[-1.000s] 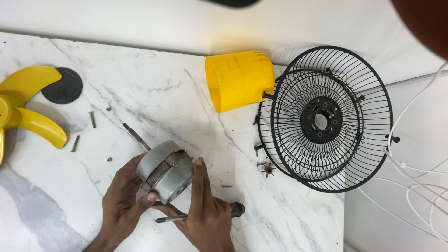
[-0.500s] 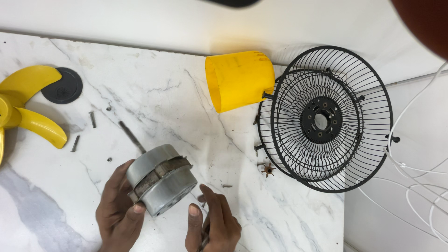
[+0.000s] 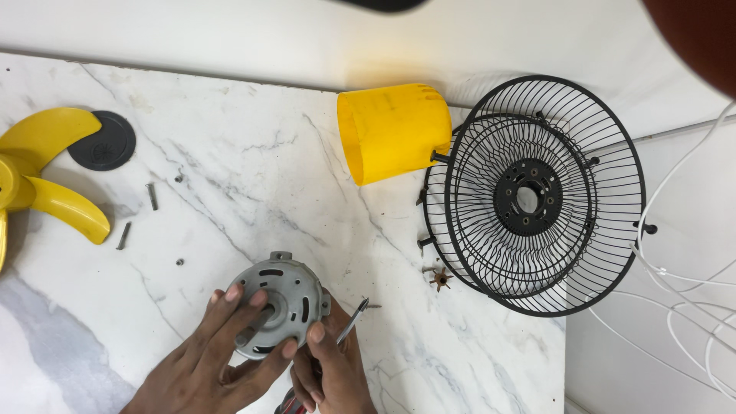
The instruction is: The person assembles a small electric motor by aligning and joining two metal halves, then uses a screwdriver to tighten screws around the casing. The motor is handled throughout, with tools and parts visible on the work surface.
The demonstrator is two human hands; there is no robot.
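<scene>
left hand [image 3: 218,356] cups the grey fan motor [image 3: 277,307], fingers spread; right hand [image 3: 331,372] pinches a screwdriver [image 3: 349,320].

The left hand [image 3: 218,349] covers the lower left part of the grey motor [image 3: 280,305], so its shaft is mostly hidden under the fingers. Just right of the motor, the right hand [image 3: 331,372] hides most of the screwdriver [image 3: 353,318]; only the thin metal tip shows, and a bit of red handle at the bottom edge. Both wrists are cut off by the bottom edge. Far left of the motor, the yellow fan blade [image 3: 46,184] is cut off by the left edge. Far above and right of the motor, a dark red blurred shape [image 3: 694,34] fills the top corner; I cannot tell what it is. The white cables [image 3: 682,268] leave the picture at the right edge.
</scene>
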